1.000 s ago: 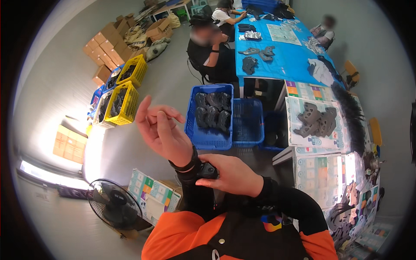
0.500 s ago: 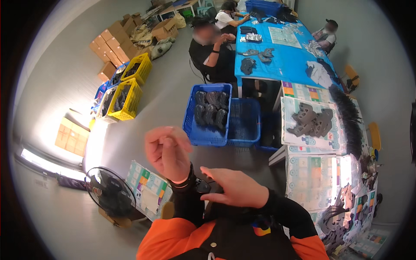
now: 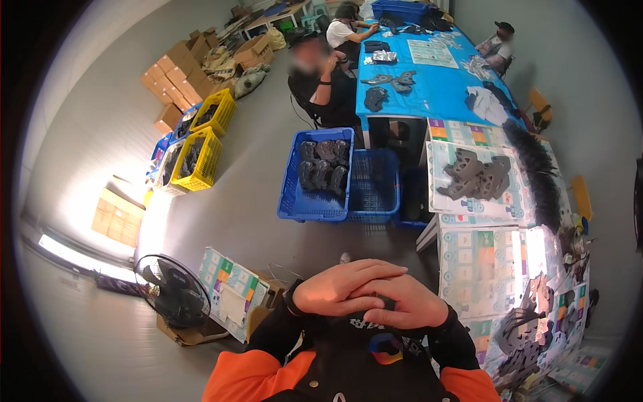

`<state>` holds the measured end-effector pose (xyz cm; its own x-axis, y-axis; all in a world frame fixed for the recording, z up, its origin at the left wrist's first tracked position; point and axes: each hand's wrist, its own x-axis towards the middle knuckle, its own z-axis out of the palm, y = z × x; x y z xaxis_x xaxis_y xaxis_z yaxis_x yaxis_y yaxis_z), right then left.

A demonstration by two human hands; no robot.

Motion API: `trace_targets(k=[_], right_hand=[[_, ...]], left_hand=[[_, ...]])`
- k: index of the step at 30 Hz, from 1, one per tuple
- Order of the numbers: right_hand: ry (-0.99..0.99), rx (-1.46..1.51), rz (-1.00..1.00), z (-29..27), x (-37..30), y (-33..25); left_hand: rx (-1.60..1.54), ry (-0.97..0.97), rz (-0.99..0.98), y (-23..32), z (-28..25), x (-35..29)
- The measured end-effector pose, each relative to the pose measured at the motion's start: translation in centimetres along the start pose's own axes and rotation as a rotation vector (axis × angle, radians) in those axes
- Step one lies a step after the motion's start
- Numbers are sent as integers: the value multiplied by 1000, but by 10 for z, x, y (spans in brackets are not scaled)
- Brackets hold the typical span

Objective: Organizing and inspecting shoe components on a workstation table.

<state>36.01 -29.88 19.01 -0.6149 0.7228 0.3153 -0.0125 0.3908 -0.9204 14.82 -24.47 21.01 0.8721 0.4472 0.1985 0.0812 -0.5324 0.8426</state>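
Observation:
In front of my chest, my left hand [image 3: 338, 288] and my right hand [image 3: 408, 298] rest against each other with their fingers overlapping. The left fingers lie stretched across the back of the right hand. My right thumb sticks out below, and the right fingertips are partly hidden by the left hand. I see no object in either hand. A dark band [image 3: 292, 298] circles my left wrist. Ahead of my hands, a blue crate [image 3: 287, 201] holds several dark, shell-shaped pieces [image 3: 323, 175].
A second blue crate [image 3: 375, 218] stands beside the first. On the right, tables carry grey molded parts [image 3: 477, 175] and a dark furry strip [image 3: 536, 167]. A black fan [image 3: 173, 291] is at lower left, yellow crates [image 3: 197, 175] further back. People sit around the blue-covered table [image 3: 429, 87].
My left hand has come down from its raised position and turned over to meet my right hand. The right hand has shifted rightward. The seated person in black has moved an arm.

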Motion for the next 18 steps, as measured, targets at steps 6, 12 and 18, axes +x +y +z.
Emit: trace_targets(k=[6,12,18], right_hand=[[81,-180,141,4,-13,-8],[218,-249,110,2,-23,-6],[192,-150,87,18,-28,-10]], left_hand=[[259,29,78,-15,7,0],[331,88,74,-31,2,-1],[345,63,-62,-31,5,-25]])
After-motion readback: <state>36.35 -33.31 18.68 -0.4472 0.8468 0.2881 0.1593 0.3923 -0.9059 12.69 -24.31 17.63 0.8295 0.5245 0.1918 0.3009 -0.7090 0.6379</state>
